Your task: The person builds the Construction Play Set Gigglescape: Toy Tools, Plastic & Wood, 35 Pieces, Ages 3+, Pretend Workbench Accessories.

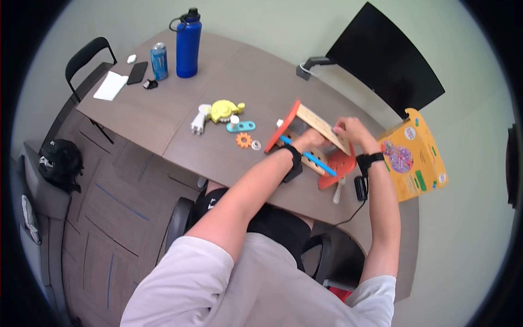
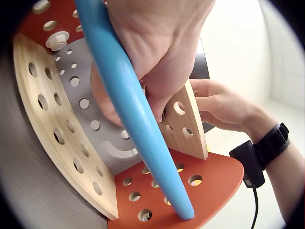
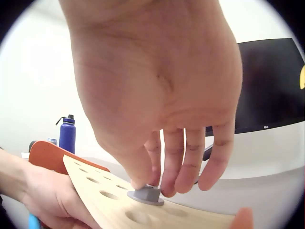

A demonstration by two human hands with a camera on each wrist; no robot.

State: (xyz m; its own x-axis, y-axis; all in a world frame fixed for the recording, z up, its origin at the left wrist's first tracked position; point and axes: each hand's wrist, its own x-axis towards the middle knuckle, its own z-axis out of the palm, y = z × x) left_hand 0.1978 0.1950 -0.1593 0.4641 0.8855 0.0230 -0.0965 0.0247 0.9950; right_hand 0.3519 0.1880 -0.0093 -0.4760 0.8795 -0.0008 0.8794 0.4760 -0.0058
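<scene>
A toy toolbox stands tilted on the table, with orange-red end panels (image 2: 217,174), perforated wooden boards (image 1: 317,123), a grey perforated panel (image 2: 110,134) and a blue bar (image 2: 128,98) across it. My right hand (image 1: 353,131) is above the upper wooden board, thumb and fingertips pinching a grey flanged plastic piece (image 3: 148,194) at the board's face. My left hand (image 1: 311,139) reaches inside behind the blue bar, fingers curled close to the underside of that same board. Whatever its fingertips hold is hidden. A white bolt head (image 2: 58,41) sits in the far end panel.
Left of the toolbox lie a yellow toy piece (image 1: 223,111), a turquoise strip (image 1: 241,127), an orange gear (image 1: 243,140) and a white ring (image 1: 256,145). A yellow box (image 1: 414,158) stands at right, a monitor (image 1: 387,52) behind. Farther off are a blue bottle (image 1: 188,49) and a can (image 1: 159,61).
</scene>
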